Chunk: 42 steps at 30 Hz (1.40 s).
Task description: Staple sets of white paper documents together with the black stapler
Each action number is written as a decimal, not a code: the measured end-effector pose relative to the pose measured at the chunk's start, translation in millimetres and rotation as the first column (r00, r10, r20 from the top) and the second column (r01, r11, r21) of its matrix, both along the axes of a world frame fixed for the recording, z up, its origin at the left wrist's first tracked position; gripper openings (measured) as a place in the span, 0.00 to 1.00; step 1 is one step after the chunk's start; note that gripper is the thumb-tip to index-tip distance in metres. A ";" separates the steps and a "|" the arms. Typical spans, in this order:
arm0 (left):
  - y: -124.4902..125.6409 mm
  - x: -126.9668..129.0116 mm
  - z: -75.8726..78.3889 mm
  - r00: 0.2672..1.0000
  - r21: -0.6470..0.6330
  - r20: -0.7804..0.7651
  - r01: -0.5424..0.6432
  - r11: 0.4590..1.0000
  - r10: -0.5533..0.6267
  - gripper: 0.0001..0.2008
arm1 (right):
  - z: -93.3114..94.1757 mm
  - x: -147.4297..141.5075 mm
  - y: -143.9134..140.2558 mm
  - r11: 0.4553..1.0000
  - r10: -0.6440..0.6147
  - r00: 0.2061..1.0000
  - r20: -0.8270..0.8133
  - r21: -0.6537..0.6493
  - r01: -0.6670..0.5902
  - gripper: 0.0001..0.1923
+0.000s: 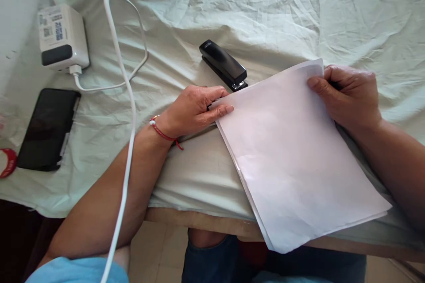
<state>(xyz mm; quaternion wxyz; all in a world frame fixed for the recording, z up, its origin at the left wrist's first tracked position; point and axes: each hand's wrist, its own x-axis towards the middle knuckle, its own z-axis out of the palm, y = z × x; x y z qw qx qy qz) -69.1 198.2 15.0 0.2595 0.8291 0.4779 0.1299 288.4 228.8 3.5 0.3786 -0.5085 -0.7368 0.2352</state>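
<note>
The paper stack (299, 159) lies skewed on the table, its near corner hanging out past the front edge over your lap. That overhang is your main risk: I judge that if either hand lets go or pushes toward you, the sheets will tip or slide off the edge. The cloth (265, 17) under them is loose and wrinkled, so it could creep with the stack and fan the sheets; along the left edge you can already see the lower sheets stepping out from under the top one.

Your left hand (195, 110) rests at the stack's far left corner, fingers nearly straight and close together, thumb laid on top of the top sheet, pinching that corner lightly rather than gripping hard. Your right hand (348, 95) is curled over the far right corner, fingers folded down onto the sheet's edge, holding it; something dark shows under the fingers, but I cannot tell what it is.

The stapler (224, 64) sits just beyond the left corner, its mouth almost touching the paper and your left fingertips. Nudge the stack forward and you may knock it askew.

The white cable (128, 110) crosses your left forearm and drops off the front edge. Swing that arm and you could snag it and drag the charger (61, 37) near the left edge. The phone (46, 128) lies by the front left corner, well clear of your hands.
</note>
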 end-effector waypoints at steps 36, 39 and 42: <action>1.0 1.4 0.6 1.000 0.006 0.023 0.016 1.000 -0.016 0.18 | -1.0 -9.1 -3.8 0.997 -0.060 0.989 0.133 0.052 0.054 0.12; 1.3 1.6 0.8 0.999 0.004 0.036 0.030 1.000 -0.030 0.19 | 0.0 -10.5 -3.0 0.996 -0.086 0.990 0.110 0.043 0.082 0.11; 1.6 1.6 0.8 0.998 0.001 0.049 0.041 0.999 -0.040 0.19 | -0.6 -11.8 -2.1 0.995 -0.096 0.985 0.143 0.035 0.092 0.11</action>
